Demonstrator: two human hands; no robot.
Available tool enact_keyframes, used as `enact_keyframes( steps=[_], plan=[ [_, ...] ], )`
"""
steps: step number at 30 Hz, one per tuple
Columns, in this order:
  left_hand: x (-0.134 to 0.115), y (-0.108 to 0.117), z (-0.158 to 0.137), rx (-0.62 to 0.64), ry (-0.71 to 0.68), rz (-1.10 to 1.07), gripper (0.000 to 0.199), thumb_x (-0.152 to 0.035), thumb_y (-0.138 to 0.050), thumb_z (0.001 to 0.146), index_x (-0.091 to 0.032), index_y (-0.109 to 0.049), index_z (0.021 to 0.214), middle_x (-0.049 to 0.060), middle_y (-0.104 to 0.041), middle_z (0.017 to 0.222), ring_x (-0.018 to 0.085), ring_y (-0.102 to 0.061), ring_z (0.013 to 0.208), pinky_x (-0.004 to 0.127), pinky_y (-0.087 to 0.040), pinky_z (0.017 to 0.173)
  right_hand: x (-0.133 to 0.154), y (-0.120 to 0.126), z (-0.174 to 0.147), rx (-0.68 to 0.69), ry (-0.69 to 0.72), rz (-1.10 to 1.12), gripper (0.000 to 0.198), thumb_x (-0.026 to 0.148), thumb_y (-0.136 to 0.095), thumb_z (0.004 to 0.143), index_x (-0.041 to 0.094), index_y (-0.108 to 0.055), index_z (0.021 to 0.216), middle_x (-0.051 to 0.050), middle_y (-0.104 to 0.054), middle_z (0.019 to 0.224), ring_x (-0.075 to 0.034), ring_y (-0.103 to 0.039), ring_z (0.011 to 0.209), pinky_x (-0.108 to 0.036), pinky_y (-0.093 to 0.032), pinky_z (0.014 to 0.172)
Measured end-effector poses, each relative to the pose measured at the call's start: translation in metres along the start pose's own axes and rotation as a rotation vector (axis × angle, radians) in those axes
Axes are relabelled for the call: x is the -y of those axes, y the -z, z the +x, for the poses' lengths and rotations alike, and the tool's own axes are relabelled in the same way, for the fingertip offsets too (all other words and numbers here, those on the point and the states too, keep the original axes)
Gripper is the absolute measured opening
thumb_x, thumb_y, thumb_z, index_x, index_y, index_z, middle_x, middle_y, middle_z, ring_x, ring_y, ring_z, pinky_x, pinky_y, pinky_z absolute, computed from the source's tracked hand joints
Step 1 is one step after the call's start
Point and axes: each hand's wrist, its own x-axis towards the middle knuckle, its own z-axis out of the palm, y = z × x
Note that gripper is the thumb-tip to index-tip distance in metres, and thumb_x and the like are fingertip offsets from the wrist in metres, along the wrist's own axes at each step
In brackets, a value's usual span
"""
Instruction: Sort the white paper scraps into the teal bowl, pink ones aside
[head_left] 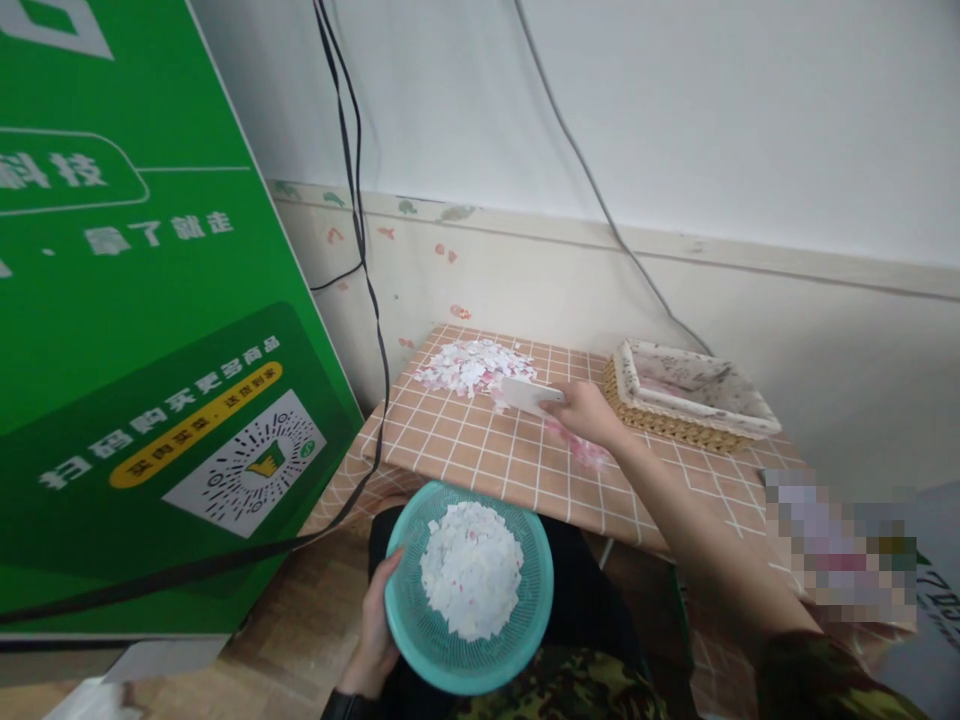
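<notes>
My left hand [377, 620] grips the left rim of a round turquoise plastic colander [471, 683], held over my lap just below the table edge. Inside it lies a heap of small white paper-like flakes [472, 570] with a few pink specks. Above the table, my right hand [587, 410] is closed on a flat white scraper [529, 396]. The scraper's far end is beside a pile of white and pinkish scraps [472, 368] at the table's back left. Pink bits [581, 447] are strewn on the cloth beneath my right forearm.
A brown checked cloth covers the table [480, 445]. At its back right stands a cloth-lined wicker basket [682, 430]. A large green panel [150, 330] rises on the left, with dark cables [379, 340] hanging before it. A blurred-out item [840, 550] lies at right.
</notes>
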Motion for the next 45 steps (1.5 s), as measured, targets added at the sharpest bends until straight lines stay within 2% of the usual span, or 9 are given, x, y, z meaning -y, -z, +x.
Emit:
enact_keyframes(
  steps=[4, 7, 13, 17, 21, 30, 35, 40, 45],
  plan=[
    [0.014, 0.01, 0.009, -0.014, -0.022, -0.012, 0.018, -0.026, -0.066, 0.07, -0.014, -0.072, 0.082, 0.007, -0.075, 0.078, 0.023, -0.068, 0.07, 0.036, -0.052, 0.076, -0.001, 0.002, -0.007, -0.026, 0.017, 0.087, 0.02, 0.03, -0.053, 0.08, 0.016, -0.068, 0.078, -0.003, -0.064, 0.064, -0.015, -0.055, 0.058, -0.024, -0.033, 0.054],
    [0.019, 0.015, 0.015, -0.006, -0.059, -0.028, 0.019, -0.027, -0.067, 0.069, -0.014, -0.072, 0.082, 0.006, -0.075, 0.079, 0.021, -0.068, 0.071, 0.033, -0.051, 0.077, -0.003, -0.003, -0.009, -0.004, -0.025, 0.1, 0.023, 0.033, -0.054, 0.079, 0.016, -0.066, 0.07, -0.002, -0.059, 0.056, -0.013, -0.05, 0.051, -0.024, -0.031, 0.05],
    [0.019, 0.016, 0.016, 0.001, -0.089, -0.015, 0.019, -0.026, -0.067, 0.069, -0.014, -0.073, 0.082, 0.006, -0.075, 0.079, 0.022, -0.068, 0.072, 0.034, -0.051, 0.077, -0.002, -0.006, -0.005, -0.02, -0.007, 0.2, 0.022, 0.032, -0.055, 0.078, 0.015, -0.066, 0.069, -0.001, -0.059, 0.057, -0.013, -0.051, 0.053, -0.024, -0.032, 0.051],
    [0.019, 0.017, 0.016, -0.01, -0.079, -0.002, 0.021, -0.027, -0.066, 0.069, -0.015, -0.073, 0.084, 0.006, -0.075, 0.079, 0.025, -0.068, 0.079, 0.038, -0.05, 0.081, 0.001, -0.007, 0.0, 0.022, 0.015, 0.241, 0.022, 0.032, -0.054, 0.078, 0.015, -0.067, 0.073, -0.001, -0.06, 0.059, -0.012, -0.05, 0.053, -0.023, -0.032, 0.051],
    [0.019, 0.018, 0.017, 0.02, -0.072, -0.016, 0.022, -0.028, -0.065, 0.07, -0.014, -0.072, 0.085, 0.007, -0.075, 0.08, 0.028, -0.068, 0.084, 0.041, -0.05, 0.083, 0.004, -0.008, 0.0, 0.007, 0.009, 0.204, 0.023, 0.033, -0.053, 0.079, 0.015, -0.067, 0.075, -0.001, -0.059, 0.058, -0.012, -0.05, 0.052, -0.023, -0.031, 0.051],
    [0.019, 0.019, 0.018, -0.01, -0.086, -0.007, 0.02, -0.027, -0.067, 0.068, -0.015, -0.072, 0.083, 0.007, -0.075, 0.078, 0.028, -0.068, 0.084, 0.04, -0.049, 0.084, 0.011, -0.006, -0.004, 0.034, 0.031, 0.06, 0.022, 0.033, -0.054, 0.08, 0.018, -0.068, 0.074, -0.003, -0.061, 0.057, -0.014, -0.052, 0.053, -0.025, -0.032, 0.052],
    [0.021, 0.021, 0.02, -0.016, -0.109, -0.027, 0.019, -0.027, -0.067, 0.068, -0.015, -0.072, 0.081, 0.006, -0.075, 0.079, 0.023, -0.068, 0.074, 0.037, -0.051, 0.08, 0.01, -0.007, -0.002, 0.033, 0.035, -0.01, 0.023, 0.033, -0.052, 0.083, 0.019, -0.069, 0.078, -0.004, -0.064, 0.059, -0.016, -0.055, 0.055, -0.026, -0.034, 0.054],
    [0.021, 0.023, 0.02, -0.005, -0.105, -0.009, 0.019, -0.028, -0.067, 0.069, -0.015, -0.072, 0.082, 0.006, -0.075, 0.078, 0.024, -0.068, 0.073, 0.037, -0.051, 0.079, 0.01, -0.008, -0.001, 0.025, 0.058, 0.004, 0.021, 0.029, -0.052, 0.084, 0.02, -0.07, 0.091, -0.005, -0.069, 0.07, -0.017, -0.061, 0.062, -0.025, -0.038, 0.059],
    [0.019, 0.02, 0.018, -0.016, -0.096, -0.002, 0.019, -0.027, -0.067, 0.067, -0.015, -0.072, 0.081, 0.006, -0.075, 0.078, 0.025, -0.068, 0.078, 0.038, -0.05, 0.081, 0.009, -0.013, 0.002, 0.014, 0.049, 0.015, 0.02, 0.028, -0.054, 0.083, 0.021, -0.071, 0.092, -0.007, -0.071, 0.082, -0.021, -0.064, 0.077, -0.026, -0.042, 0.066]
  ],
)
